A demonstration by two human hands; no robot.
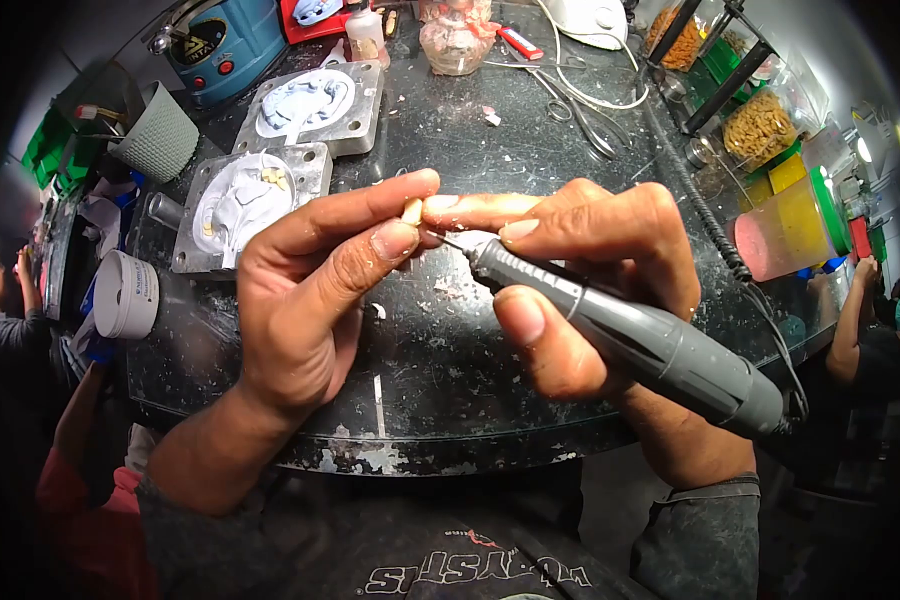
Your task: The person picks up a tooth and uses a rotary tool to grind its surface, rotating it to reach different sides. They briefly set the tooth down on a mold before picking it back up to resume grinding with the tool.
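My left hand (300, 300) pinches a small cream-coloured denture tooth (412, 211) between thumb and fingertips. In my right hand (620, 235) is a dark grey rotary handpiece (660, 345), gripped like a pen. Its thin bur (444, 241) points at the tooth; whether it touches cannot be made out. My right index fingertip lies against the tooth's side. Behind my left hand sits a metal denture flask half (315, 172) with white plaster and several cream teeth (274, 178) on it. A second flask half (368, 100) stands beyond it, filled with pale plaster.
Around the dark, debris-specked bench (450, 380) are a blue machine (235, 50), a grey pot (158, 135), a white tub (127, 295), scissors (595, 140) and a pink-filled container (770, 240). The handpiece's coiled cord (705, 210) runs along the right. Other people are at both sides.
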